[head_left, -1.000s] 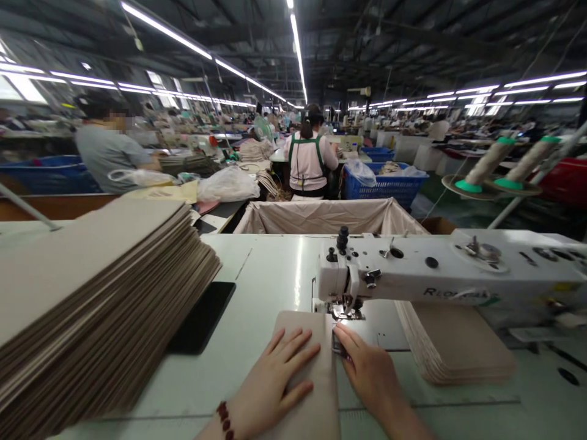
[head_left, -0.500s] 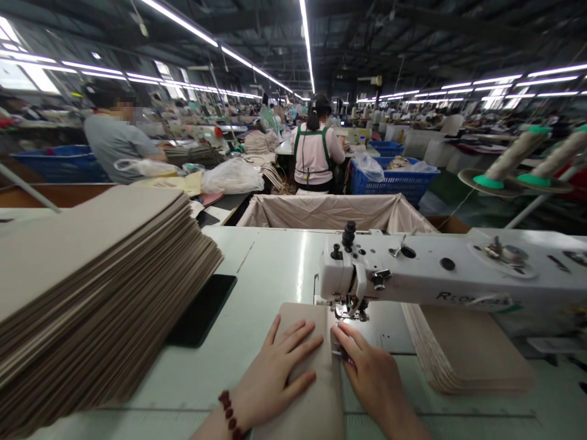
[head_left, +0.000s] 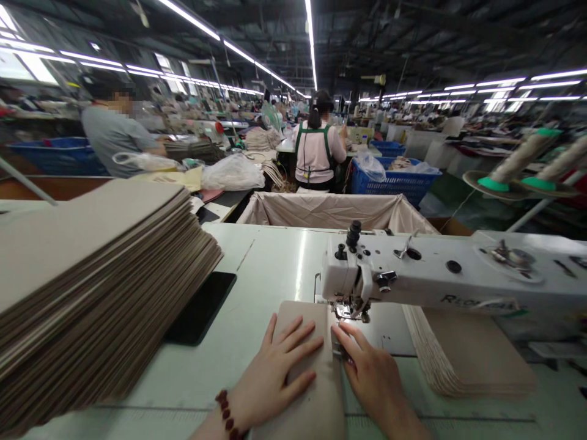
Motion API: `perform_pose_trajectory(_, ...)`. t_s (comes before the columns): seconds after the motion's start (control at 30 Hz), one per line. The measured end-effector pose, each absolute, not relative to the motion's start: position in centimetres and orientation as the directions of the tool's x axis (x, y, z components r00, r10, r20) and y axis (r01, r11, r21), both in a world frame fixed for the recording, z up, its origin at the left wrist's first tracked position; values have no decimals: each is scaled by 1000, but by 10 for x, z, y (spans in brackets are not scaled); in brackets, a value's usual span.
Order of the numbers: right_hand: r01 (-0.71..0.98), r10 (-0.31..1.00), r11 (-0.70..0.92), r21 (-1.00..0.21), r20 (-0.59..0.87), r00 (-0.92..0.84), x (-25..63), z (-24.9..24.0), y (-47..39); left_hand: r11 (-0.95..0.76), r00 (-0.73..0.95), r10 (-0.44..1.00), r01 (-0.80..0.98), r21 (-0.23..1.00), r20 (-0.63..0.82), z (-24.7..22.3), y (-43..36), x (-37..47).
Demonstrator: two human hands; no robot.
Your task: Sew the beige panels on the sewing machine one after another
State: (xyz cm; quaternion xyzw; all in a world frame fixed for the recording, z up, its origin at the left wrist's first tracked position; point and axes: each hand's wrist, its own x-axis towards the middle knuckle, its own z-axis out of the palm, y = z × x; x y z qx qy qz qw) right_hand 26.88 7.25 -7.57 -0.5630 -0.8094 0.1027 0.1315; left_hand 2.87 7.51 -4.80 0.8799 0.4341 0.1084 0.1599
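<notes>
A beige fabric panel [head_left: 316, 397] lies lengthwise on the pale table, its far end beside the needle and presser foot [head_left: 351, 311] of a white sewing machine [head_left: 413, 269]. Spread flat across the panel is my left hand [head_left: 279, 366], a dark red bead bracelet [head_left: 227, 415] at its wrist. My right hand [head_left: 373, 373] rests at the panel's right edge, just in front of the presser foot. Its foremost fingers reach forward onto that edge; the others bend underneath and are partly hidden. A small metal piece [head_left: 337, 348] shows beside those fingertips.
A tall stack of beige panels [head_left: 105, 275] fills the left side, with a dark phone [head_left: 202, 308] against it. More panels [head_left: 477, 354] lie right, under the machine arm. Beyond the table are a cloth-lined bin [head_left: 321, 211], thread cones [head_left: 518, 159] and two nearby people.
Both hands and the panel keep nearly the same place. The view has shifted slightly, and the machine appears a little farther right. The person ahead has a hand raised.
</notes>
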Motion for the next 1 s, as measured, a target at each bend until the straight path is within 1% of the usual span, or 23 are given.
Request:
perform_pose_trajectory(0.3, 875, 933, 361, -322, 104, -346, 271, -79, 72, -552, 588, 808, 737, 390, 32, -45, 74, 27)
perform_pose_trajectory(0.53, 863, 928, 369, -344, 80, -365, 272, -75, 72, -557, 582, 811, 738, 380, 57, -48, 74, 26)
perform_pose_trajectory(0.8, 863, 927, 375, -340, 107, -360, 273, -83, 71, -577, 586, 804, 729, 369, 100, -47, 74, 26)
perform_pose_trajectory(1.0, 867, 928, 371, -333, 106, -357, 273, -82, 72, -571, 591, 803, 728, 378, 75, -47, 75, 26)
